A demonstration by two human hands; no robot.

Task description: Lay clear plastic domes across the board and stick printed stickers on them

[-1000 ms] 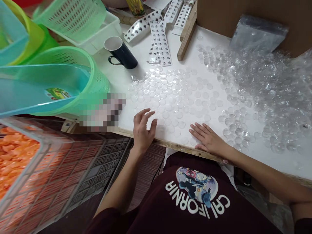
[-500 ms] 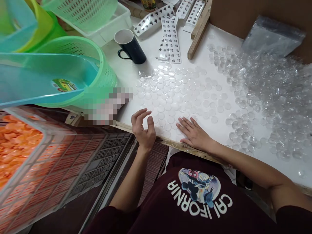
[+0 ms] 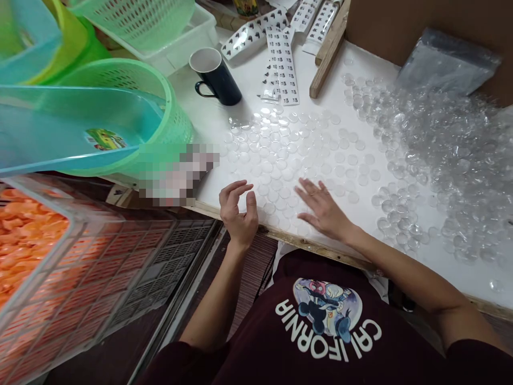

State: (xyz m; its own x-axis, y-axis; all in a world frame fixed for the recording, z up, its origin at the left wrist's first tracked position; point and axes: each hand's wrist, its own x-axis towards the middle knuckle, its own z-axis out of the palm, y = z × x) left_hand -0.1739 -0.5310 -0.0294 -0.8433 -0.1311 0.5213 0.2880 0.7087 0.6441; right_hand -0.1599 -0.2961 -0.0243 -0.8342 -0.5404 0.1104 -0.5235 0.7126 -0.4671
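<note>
Many clear round plastic discs (image 3: 276,152) lie spread in a single layer on the white tabletop (image 3: 324,61). At the table's front edge my left hand (image 3: 239,214) is raised with fingers curved and thumb apart, nothing between them. To its right my right hand (image 3: 323,208) is over the near discs, palm down, fingers stretched out and slightly blurred. Whether its fingertips touch the discs I cannot tell. A large heap of clear discs (image 3: 452,144) covers the table's right side.
A dark mug (image 3: 218,77) and sticker sheets (image 3: 284,64) stand beyond the discs, near a wooden bar (image 3: 328,56). Green basket (image 3: 178,115) and blue scoop-like tray (image 3: 60,128) are left. Below is a crate (image 3: 132,272) with orange pieces (image 3: 28,235). A plastic bag (image 3: 447,61) lies back right.
My right hand has shifted slightly away from the table's edge, over the discs, and its fingers have lifted a little. My left hand has hardly moved.
</note>
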